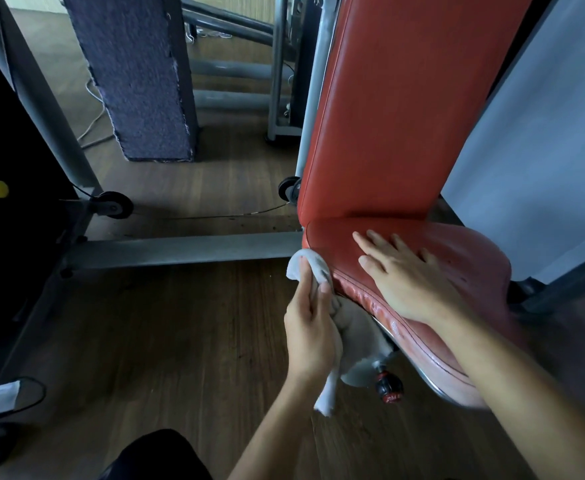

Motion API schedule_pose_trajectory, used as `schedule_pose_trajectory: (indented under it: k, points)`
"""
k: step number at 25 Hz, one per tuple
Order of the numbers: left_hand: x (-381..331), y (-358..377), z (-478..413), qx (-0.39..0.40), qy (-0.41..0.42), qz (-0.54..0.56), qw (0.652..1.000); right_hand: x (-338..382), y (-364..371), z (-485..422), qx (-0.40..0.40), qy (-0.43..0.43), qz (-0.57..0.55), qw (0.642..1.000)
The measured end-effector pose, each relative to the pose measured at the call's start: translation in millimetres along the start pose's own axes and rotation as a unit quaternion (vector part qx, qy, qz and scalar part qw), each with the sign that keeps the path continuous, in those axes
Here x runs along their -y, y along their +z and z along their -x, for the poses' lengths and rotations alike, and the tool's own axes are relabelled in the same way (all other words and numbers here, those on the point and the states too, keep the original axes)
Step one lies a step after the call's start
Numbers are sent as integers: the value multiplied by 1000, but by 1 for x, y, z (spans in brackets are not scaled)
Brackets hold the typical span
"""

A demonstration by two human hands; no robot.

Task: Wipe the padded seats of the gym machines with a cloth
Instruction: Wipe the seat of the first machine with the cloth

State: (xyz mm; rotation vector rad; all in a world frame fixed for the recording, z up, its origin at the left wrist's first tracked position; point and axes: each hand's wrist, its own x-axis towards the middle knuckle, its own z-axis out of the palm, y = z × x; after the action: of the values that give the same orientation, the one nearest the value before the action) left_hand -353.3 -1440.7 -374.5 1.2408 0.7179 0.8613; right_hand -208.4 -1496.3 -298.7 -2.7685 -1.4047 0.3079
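Observation:
A red padded seat (464,251) with a tall red backrest (388,109) fills the right half of the view. My right hand (405,275) lies flat on the seat top, fingers spread, holding nothing. My left hand (310,327) grips a white cloth (306,263) and presses it against the seat's left side edge. The rest of the cloth hangs down below my hand, under the seat rim.
A grey steel floor bar (180,249) runs left from the seat base across the wooden floor (180,341). A dark carpeted pad (138,74) stands at the back. A black-and-red knob (388,388) sticks out beneath the seat. A slanted grey frame post (41,98) is at left.

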Motion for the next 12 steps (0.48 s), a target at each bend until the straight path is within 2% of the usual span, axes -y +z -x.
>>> schedule_pose_trajectory:
  k: [5,8,12]
  points:
    - [-7,-6,-34,22,18,24,999,0,0,2,-2,-10,11,1000]
    - [-24,-15,-61,20,-12,74,997,0,0,1,1,-12,12,1000]
    - [-19,-5,-20,12,-2,65,998,-1,2,0,-4,-11,15,1000]
